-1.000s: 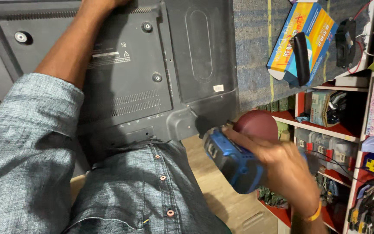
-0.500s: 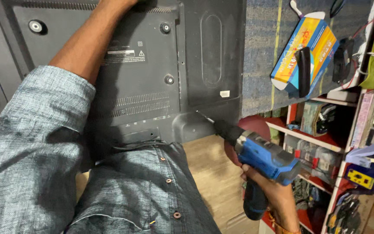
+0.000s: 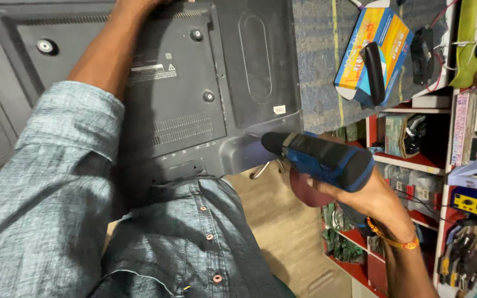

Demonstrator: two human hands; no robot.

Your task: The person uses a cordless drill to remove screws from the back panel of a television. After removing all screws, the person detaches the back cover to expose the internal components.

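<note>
Covering blue carpeted bench (image 3: 316, 66) — television back (image 3: 194, 99), red shelves (image 3: 409, 163) beside.

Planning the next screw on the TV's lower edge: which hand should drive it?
Right. The right hand already grips the blue drill, its nose at the TV back panel lower edge; the left hand rests at the panel's top.

1 drill (image 3: 324, 159), 1 television (image 3: 211, 94), 1 box (image 3: 374, 52)

Blue-black drill (image 3: 327, 160), dark grey television back (image 3: 194, 99)
</note>
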